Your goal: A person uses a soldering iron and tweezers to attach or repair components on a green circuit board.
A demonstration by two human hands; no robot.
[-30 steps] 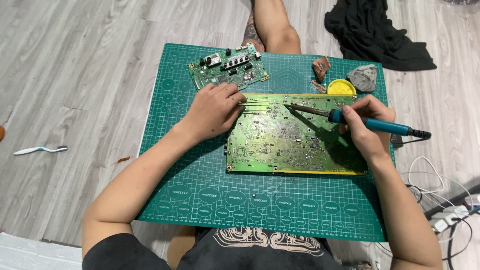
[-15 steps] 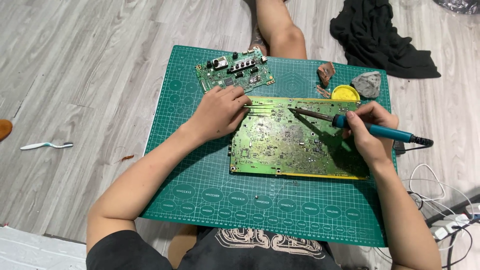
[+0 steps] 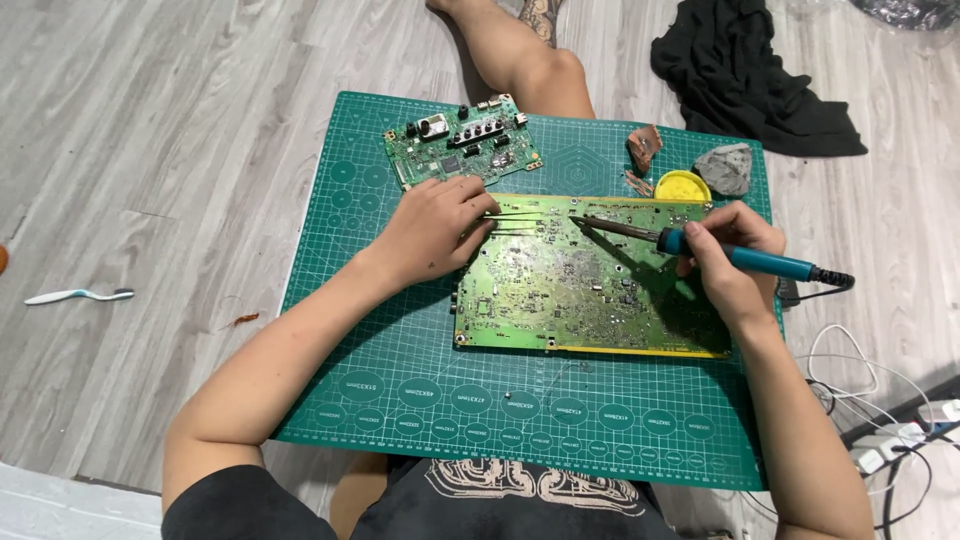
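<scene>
Large green rectangular circuit board (image 3: pixel 590 290) lies flat, solder side up, on the green gridded cutting mat (image 3: pixel 400 380), which sits on the grey wood-plank floor (image 3: pixel 150 150). Board sits between the two hands, under both.

Left hand (image 3: pixel 435 235) rests on the board's upper left corner, fingers curled shut on thin metal tweezers (image 3: pixel 520 222); tweezer tips run rightward from the hand across the board's top edge.

Right hand (image 3: pixel 730 265) sits over the board's right end, fingers closed in a pen grip on the blue-handled soldering iron (image 3: pixel 745 258). Dark iron tip (image 3: pixel 578 221) points left from that hand, down on the board near its top edge, just right of the tweezer tips. Cannot tell if tip and tweezers touch. Black cord leaves the handle to the right of the hand.

Just beyond the left hand: smaller green circuit board (image 3: pixel 462 152) with black connectors, tilted, apart from the big board.

Just beyond the right hand: round yellow tin (image 3: pixel 683 186), touching or nearly touching the big board's top edge; grey crumpled wad (image 3: pixel 726 167) right of it; brown coppery scrap (image 3: pixel 643 148) left of it.

Farther out beyond the right hand: black cloth (image 3: pixel 750 75) heaped on the floor. Far left of the left hand: white and blue toothbrush (image 3: pixel 78 296) on the floor. Right of the right hand, near: white cables (image 3: pixel 860 375).
</scene>
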